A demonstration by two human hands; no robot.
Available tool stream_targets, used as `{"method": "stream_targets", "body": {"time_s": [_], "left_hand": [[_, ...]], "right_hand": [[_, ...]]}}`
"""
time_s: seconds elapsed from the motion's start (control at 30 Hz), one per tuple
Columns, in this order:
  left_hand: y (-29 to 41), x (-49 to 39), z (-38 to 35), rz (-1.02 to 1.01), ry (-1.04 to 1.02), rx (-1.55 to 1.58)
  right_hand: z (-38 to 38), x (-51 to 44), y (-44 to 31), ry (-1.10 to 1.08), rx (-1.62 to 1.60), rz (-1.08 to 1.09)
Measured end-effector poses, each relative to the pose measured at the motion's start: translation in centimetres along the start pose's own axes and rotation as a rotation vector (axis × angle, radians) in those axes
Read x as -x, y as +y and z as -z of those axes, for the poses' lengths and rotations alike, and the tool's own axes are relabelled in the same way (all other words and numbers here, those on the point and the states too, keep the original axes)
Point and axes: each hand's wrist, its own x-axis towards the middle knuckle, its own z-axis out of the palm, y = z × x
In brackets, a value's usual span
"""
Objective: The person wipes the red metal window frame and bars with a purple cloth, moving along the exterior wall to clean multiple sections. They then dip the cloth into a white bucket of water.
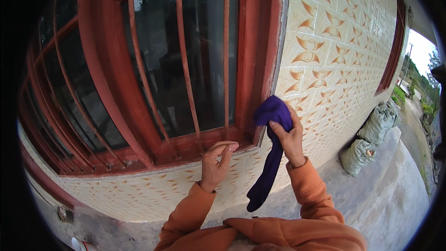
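Observation:
A dark purple cloth (266, 170), long and sock-like, is bunched at the top in my right hand (291, 139). Its narrow lower end hangs free below my fingers. The bunched part overlaps the lower right corner of the red window frame (256, 59). My left hand (216, 167) is to the left of the cloth, apart from it, in front of the window's lower ledge. Thumb and fingertips meet there in a pinch, and I see no clear object between them. Rusty vertical bars (184, 55) stand before the dark glass (212, 76) above my left hand.
Patterned cream tiles (313, 48) cover the wall around the window. Stuffed woven sacks (359, 157) lean along the wall's base at the right, on the concrete floor (379, 195). A second barred window (69, 87) is at left. A white bucket (82, 244) shows at the lower left.

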Motion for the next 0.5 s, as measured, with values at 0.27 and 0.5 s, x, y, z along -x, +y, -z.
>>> {"method": "stream_targets", "body": {"time_s": [0.27,0.5], "left_hand": [[-2.6,5.4,1.9,0.198,-0.136,0.106],[-4.9,7.5,3.1,0.323,-0.177,0.043]], "right_hand": [[-7.1,-21.3,-18.7,0.368,0.974,1.105],[-10.3,-27.9,-18.4,0.273,1.833,1.275]]}}
